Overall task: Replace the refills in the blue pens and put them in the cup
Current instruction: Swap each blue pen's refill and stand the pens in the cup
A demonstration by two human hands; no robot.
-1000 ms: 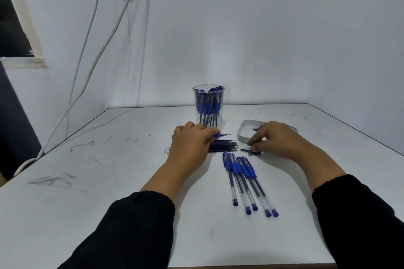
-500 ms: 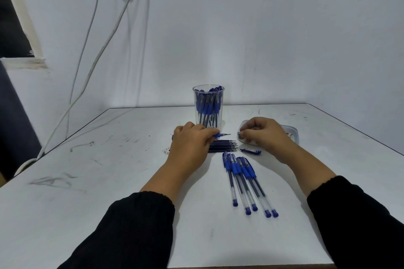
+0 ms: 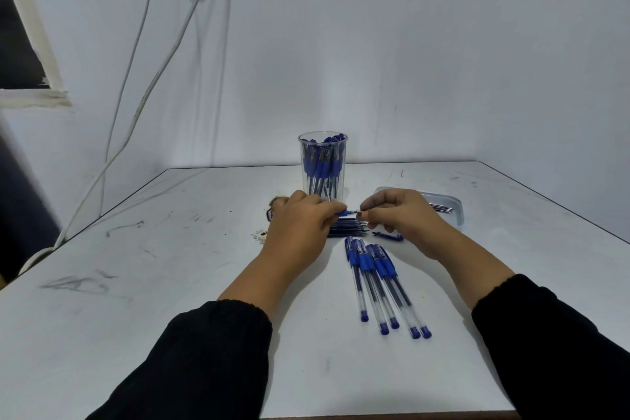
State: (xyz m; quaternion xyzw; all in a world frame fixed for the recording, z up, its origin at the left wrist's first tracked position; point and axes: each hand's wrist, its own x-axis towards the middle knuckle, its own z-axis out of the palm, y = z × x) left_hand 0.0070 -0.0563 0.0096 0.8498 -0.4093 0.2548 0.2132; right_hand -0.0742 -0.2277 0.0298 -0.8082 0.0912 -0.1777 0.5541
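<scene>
1. Your left hand (image 3: 300, 232) is curled round a blue pen (image 3: 342, 213). Only its blue front end shows past your fingers, and it points at your right hand so the two can meet over the table.
2. Your right hand (image 3: 399, 215) pinches something small at the pen's tip. It's too small to tell whether that is the nib piece or the refill end. My read: you're mid-swap on this pen.
3. Just under the grip lies the stack of loose refills (image 3: 347, 228), kept close for a short reach.
4. Behind the grip stands the clear cup (image 3: 323, 165), already packed with blue pens, presumably the finished ones.
5. Nearer you than the grip, five capped pens (image 3: 381, 280) lie side by side, probably waiting their turn.
6. A loose blue cap (image 3: 388, 235) sits just below your right hand, likely off this pen.
7. Right of the grip, a white tray (image 3: 455, 211) holds thin rods, maybe the old refills.
</scene>
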